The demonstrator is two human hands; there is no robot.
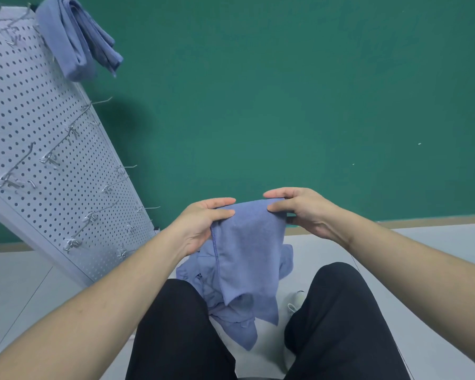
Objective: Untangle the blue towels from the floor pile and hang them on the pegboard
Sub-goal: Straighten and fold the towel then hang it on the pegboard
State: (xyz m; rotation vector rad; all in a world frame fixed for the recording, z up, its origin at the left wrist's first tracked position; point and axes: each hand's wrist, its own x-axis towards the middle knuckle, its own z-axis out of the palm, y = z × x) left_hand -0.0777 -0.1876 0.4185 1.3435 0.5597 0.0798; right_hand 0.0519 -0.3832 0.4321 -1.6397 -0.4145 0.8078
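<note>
I hold a blue towel (247, 248) by its top edge, stretched between both hands in front of me. My left hand (203, 223) pinches its left corner and my right hand (299, 209) pinches the right corner. The towel hangs down over a crumpled pile of blue towels (231, 316) on the floor between my knees. A grey pegboard (33, 127) with several metal hooks leans at the left. Folded blue towels (77, 37) hang at its upper right.
A green wall (285, 91) fills the background, with a wooden skirting strip at its foot. The floor (25, 283) is pale grey tile. My legs in black trousers (340, 325) flank the pile, and a white shoe (295, 301) shows beside the right knee.
</note>
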